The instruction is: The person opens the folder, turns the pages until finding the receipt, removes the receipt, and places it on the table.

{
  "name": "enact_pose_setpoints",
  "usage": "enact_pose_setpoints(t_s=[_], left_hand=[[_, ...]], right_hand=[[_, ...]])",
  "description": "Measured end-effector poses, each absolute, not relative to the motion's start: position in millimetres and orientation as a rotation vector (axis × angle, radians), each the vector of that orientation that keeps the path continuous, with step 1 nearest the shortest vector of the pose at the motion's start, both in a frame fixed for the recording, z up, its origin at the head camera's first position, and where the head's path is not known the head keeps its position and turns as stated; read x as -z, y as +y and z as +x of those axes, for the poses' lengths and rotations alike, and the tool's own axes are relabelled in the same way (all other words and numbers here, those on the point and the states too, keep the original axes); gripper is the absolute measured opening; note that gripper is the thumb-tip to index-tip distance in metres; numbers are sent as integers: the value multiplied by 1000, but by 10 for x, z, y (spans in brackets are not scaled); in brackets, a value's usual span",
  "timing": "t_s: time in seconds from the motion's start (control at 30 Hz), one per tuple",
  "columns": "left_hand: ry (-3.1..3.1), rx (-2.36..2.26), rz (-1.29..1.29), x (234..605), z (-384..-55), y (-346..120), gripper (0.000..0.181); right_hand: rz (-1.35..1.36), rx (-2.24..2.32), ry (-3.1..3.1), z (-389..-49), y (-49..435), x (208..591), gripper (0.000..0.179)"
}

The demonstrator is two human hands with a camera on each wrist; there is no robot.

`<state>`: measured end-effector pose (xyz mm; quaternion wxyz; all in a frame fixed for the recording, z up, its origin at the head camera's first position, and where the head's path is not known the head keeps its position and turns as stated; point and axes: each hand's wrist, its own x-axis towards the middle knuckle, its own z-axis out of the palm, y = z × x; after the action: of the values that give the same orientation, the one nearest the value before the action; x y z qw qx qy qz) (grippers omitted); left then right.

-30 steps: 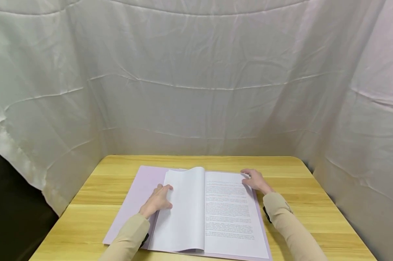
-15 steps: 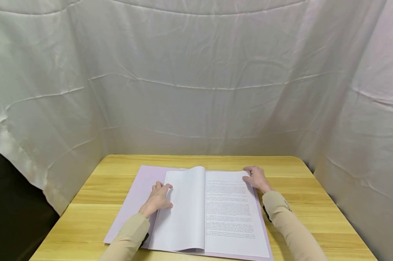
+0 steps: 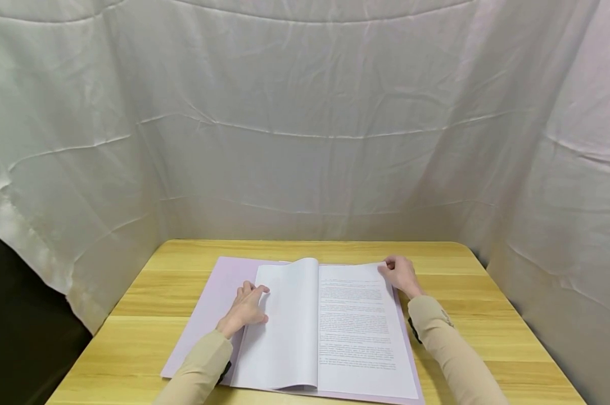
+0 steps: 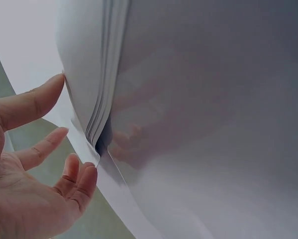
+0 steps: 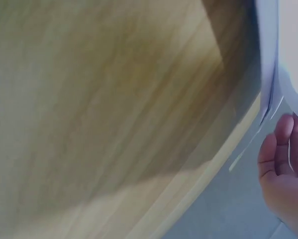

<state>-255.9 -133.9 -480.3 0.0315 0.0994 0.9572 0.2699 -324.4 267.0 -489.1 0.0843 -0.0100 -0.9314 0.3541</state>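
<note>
A lilac folder (image 3: 203, 315) lies open on the wooden table, holding a stack of white paper sheets. On its left side the turned-over pages (image 3: 284, 320) curve up near the middle fold. My left hand (image 3: 245, 311) rests at their left edge with fingers spread; in the left wrist view its thumb (image 4: 44, 97) touches the edge of the stack. On the right lies a printed page (image 3: 357, 326) covered in lines of text. My right hand (image 3: 402, 275) pinches its top right corner, which is slightly raised. The right wrist view shows only curled fingers (image 5: 285, 144) beside the paper.
The wooden table (image 3: 466, 292) has rounded far corners, and the folder reaches close to its near edge. Pale grey curtains (image 3: 305, 169) hang behind and at both sides. A dark area (image 3: 16, 315) shows at the lower left.
My right hand has shifted slightly up and right, its fingers closing on the page's top right corner, which has lifted a little. My left hand has stayed nearly still.
</note>
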Motion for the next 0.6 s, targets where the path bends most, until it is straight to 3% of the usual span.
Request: enact_pose_setpoints(t_s=[0.6], left_hand=[[2819,-1111,368,4790,-2588,-1343,79]], right_hand=[[-22,-1411,-2679,-3154,2680,4818,40]])
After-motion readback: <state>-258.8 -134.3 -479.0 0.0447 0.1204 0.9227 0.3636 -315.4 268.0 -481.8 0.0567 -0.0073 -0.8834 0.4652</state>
